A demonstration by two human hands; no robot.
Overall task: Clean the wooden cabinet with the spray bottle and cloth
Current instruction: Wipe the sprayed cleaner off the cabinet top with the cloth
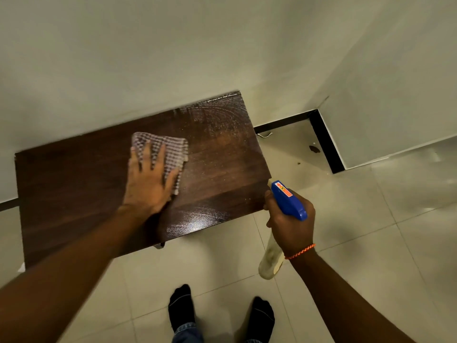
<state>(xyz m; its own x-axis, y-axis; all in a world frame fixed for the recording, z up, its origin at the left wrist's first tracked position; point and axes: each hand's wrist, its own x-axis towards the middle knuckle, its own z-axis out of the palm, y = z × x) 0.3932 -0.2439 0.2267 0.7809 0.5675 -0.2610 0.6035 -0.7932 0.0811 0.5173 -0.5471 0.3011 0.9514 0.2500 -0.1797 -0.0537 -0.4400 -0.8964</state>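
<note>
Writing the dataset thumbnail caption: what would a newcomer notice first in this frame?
The left hand pressed flat on a checked cloth, mid-top of the dark wooden cabinet. Next, the right hand gripping a blue-headed spray bottle just off the cabinet's near right corner. White spray droplets speckle the top's far right end.

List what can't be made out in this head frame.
Cabinet: only its top shows in the head view; front and underside hidden beneath it.
Spray bottle: right hand covers its neck and trigger; liquid level unreadable.
Cloth: left hand covers its near part.
Orange label: print too small.
Dark speck on the floor: too small to identify.
</note>
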